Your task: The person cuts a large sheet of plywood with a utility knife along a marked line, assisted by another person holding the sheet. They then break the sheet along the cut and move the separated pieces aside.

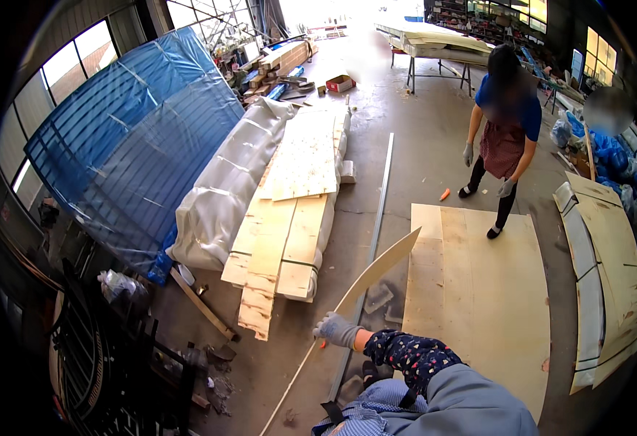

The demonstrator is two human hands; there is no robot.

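- Gripping a long plywood strip [378,270] in the right hand [337,330], closed round its edge; slanting from seven o'clock to one o'clock through the glove.
- Cannot tell the state of the left hand: out of view.
- Might spring or twist, judging by the strip's thinness and bow, if gripped at one place only.
- Could scrape or snag at one o'clock, from the free tip overlapping the corner of the plywood sheet [493,305]; touching or apart, impossible to tell.
- Could trip over the metal rail [386,174], running toward twelve o'clock close by the wearer's dark shoe [369,374].
- Might mark or shift the sheet at two o'clock, given the co-worker's foot [493,233] apparently on it.
- Worth noting for texture: knitted grey glove; pale, smooth, seamed sheet; knotty, rough-ended boards [300,163] at eleven o'clock, beside crinkled milky plastic [220,189]; glossy, creased blue tarp [144,123] between ten and eleven.
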